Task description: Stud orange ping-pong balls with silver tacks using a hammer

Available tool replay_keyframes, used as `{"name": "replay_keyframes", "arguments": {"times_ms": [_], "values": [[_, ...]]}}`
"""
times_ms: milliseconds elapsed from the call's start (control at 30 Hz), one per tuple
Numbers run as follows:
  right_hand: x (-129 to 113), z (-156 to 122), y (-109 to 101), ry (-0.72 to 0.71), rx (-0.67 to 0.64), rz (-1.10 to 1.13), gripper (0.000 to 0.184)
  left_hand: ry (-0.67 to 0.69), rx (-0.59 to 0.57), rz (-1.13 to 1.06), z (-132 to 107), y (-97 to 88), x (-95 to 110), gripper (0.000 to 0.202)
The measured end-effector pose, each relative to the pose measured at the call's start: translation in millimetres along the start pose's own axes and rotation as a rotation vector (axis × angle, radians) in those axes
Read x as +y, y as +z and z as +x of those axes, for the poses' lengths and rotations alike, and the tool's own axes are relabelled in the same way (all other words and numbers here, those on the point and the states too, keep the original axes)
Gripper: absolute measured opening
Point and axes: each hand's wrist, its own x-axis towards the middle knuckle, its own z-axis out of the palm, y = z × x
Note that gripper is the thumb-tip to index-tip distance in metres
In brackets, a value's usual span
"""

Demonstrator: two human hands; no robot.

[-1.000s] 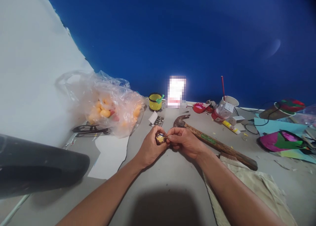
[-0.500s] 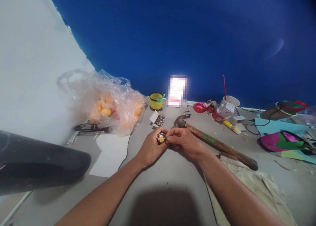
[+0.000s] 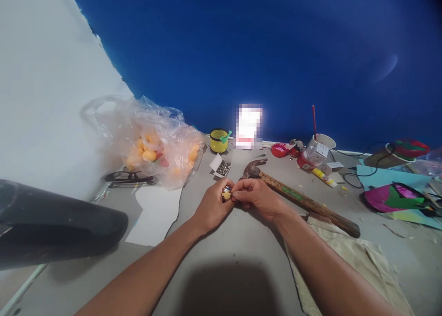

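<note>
One shiny round object [image 3: 226, 194] is sitting gripped in the left hand [image 3: 211, 207]; the right hand [image 3: 256, 197] is pinching closed at its edge; a hammer [image 3: 293, 194] is lying nearby.

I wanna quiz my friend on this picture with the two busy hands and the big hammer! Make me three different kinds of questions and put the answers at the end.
1. Pick one. What does the left hand hold?
a) the glasses
b) a small round shiny thing
c) the yellow tube

2. True or false? The hammer lies with its metal head nearer the blue wall than the end of its handle is.

3. Fill in the blank. The thin stick poking up from the white cup is coloured ____.

Key: 1. b; 2. true; 3. red.
</note>
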Motion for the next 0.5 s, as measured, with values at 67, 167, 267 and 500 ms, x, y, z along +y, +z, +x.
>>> {"name": "replay_keyframes", "arguments": {"times_ms": [67,167,267,500], "values": [[1.3,0.3,-0.2,-0.005,0.007,-0.004,0.033,0.001,0.005,0.007,-0.3,0.5,0.4,0.008],[3.1,0.6,-0.4,-0.015,0.013,-0.012,0.033,0.003,0.012,0.021,-0.7,1.7,0.3,0.007],[3.8,0.6,-0.4,-0.013,0.016,-0.034,0.033,0.001,0.019,0.027,-0.8,3.1,-0.1,0.007],[1.5,0.3,-0.1,0.0,0.021,-0.103,0.032,-0.006,0.059,0.058,-2.2,6.1,-1.2,0.007]]}}
